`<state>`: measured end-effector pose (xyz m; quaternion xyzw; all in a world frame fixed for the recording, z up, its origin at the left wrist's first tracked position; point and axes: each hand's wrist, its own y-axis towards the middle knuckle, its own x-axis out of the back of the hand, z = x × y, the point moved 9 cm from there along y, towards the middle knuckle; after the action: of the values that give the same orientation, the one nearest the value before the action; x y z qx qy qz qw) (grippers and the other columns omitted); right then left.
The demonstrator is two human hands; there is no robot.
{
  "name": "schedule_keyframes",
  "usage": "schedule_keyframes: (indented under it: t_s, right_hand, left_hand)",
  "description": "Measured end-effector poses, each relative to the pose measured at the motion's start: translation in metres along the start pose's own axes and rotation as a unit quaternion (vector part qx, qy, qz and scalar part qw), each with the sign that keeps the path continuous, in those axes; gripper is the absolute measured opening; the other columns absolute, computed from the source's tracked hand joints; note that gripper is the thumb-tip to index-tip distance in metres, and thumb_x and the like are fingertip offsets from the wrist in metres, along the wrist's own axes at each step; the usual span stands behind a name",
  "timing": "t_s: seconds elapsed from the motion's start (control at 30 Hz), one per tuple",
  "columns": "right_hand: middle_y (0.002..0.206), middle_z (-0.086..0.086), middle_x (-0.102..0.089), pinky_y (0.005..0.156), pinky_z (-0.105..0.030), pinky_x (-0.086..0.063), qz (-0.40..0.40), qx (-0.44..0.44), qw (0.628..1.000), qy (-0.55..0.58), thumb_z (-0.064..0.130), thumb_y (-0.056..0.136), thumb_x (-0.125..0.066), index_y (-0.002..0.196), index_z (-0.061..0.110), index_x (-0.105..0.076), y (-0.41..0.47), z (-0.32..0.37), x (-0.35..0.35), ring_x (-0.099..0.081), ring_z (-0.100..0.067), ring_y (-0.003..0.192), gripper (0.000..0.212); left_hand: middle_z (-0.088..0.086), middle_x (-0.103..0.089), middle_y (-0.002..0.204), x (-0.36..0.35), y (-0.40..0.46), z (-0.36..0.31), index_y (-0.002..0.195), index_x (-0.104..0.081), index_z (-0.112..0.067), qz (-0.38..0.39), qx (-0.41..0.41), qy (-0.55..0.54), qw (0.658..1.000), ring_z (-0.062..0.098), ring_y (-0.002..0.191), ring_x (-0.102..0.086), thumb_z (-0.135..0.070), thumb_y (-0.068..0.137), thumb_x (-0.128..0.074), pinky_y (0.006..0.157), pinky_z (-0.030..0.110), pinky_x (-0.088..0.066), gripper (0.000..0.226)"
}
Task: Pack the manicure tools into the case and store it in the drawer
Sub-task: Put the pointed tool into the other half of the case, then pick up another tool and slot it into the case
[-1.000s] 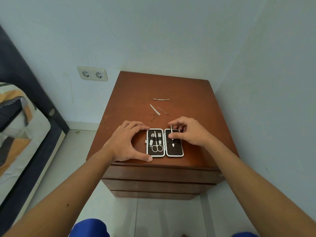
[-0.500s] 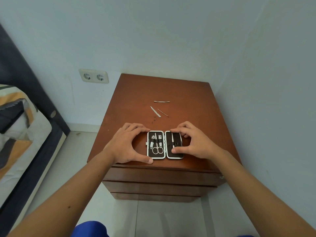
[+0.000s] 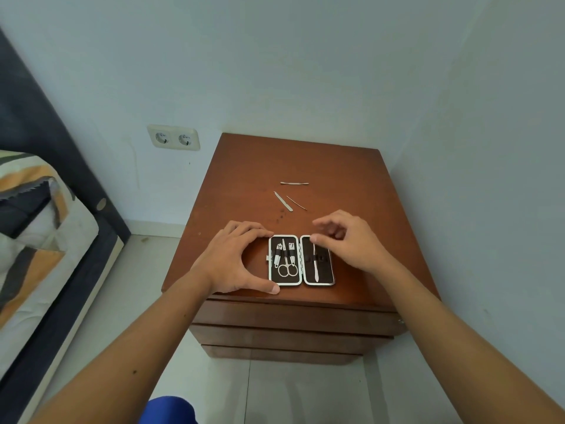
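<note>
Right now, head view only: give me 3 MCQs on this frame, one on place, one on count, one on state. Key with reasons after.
1. Where does the open case lie?
A. near the front edge of the nightstand top
B. in an open drawer
C. on the bed

2. How many loose metal tools lie on the nightstand behind the case?
A. one
B. three
C. five

3. What is the right hand doing?
A. gripping the scissors
B. hovering over the case's right half, holding nothing
C. pulling a drawer handle

Key:
1 A: the case sits flat on the wood by the front edge, the left hand bracing its left side, and the drawers are shut.
2 B: one flat tool lies farthest back, with a file and a thin pick nearer.
3 B: its fingers are loosely curled with nothing between them; the scissors sit strapped in the left half.
</note>
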<state>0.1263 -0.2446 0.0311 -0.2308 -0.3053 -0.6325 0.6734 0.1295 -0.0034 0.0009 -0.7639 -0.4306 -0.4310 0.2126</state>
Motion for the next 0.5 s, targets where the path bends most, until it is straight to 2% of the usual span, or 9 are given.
schedule_keyframes:
  t_s: [0.1,0.2,0.27,0.37,0.5]
  right_hand:
    - [0.097,0.012,-0.072,0.081,-0.024,-0.048,-0.042,-0.013,0.999,-0.02,0.035,0.089,-0.08,0.106,0.029,-0.08,0.031,0.013,-0.002,-0.061,0.0,0.087,0.018]
    - [0.096,0.009,-0.072,0.088,-0.032,-0.047,-0.058,-0.002,0.997,-0.056,0.035,0.09,-0.078,0.101,0.031,-0.081,0.061,0.023,-0.014,-0.063,-0.013,0.093,0.012]
    - [0.09,0.015,-0.068,0.092,-0.035,-0.045,-0.064,0.005,0.995,-0.079,0.035,0.09,-0.077,0.098,0.033,-0.081,0.078,0.027,-0.022,-0.062,-0.021,0.098,0.01]
    - [0.085,0.018,-0.06,0.096,-0.039,-0.043,-0.061,0.003,0.99,-0.129,0.039,0.093,-0.073,0.101,0.033,-0.082,0.099,0.034,-0.03,-0.056,-0.028,0.107,0.013]
    - [0.096,0.006,-0.074,0.093,-0.042,-0.045,-0.052,-0.027,0.976,-0.211,0.047,0.091,-0.074,0.095,0.032,-0.085,0.112,0.038,-0.037,-0.049,-0.03,0.111,0.02]
  left_hand:
    - [-0.026,-0.041,0.152,0.0,0.0,-0.001,0.151,-0.047,-0.042,-0.002,0.0,0.005,1.0,0.0,0.137,-0.029,-0.09,0.052,-0.081,0.115,0.031,-0.031,0.115]
    - [-0.025,-0.041,0.152,0.0,0.0,0.0,0.151,-0.046,-0.042,-0.002,0.0,0.009,1.0,0.002,0.138,-0.029,-0.09,0.053,-0.081,0.116,0.033,-0.032,0.114]
    - [-0.025,-0.041,0.152,-0.001,0.0,0.0,0.151,-0.045,-0.043,0.001,0.001,0.01,1.0,0.002,0.139,-0.028,-0.09,0.053,-0.08,0.117,0.035,-0.031,0.114]
    - [-0.023,-0.039,0.155,-0.001,0.001,0.001,0.152,-0.044,-0.043,0.005,0.002,0.012,1.0,0.003,0.14,-0.027,-0.09,0.054,-0.079,0.117,0.034,-0.03,0.114]
    - [-0.023,-0.039,0.154,-0.001,0.0,0.001,0.152,-0.044,-0.042,0.004,-0.002,0.013,1.0,0.002,0.14,-0.026,-0.089,0.055,-0.08,0.116,0.032,-0.027,0.114]
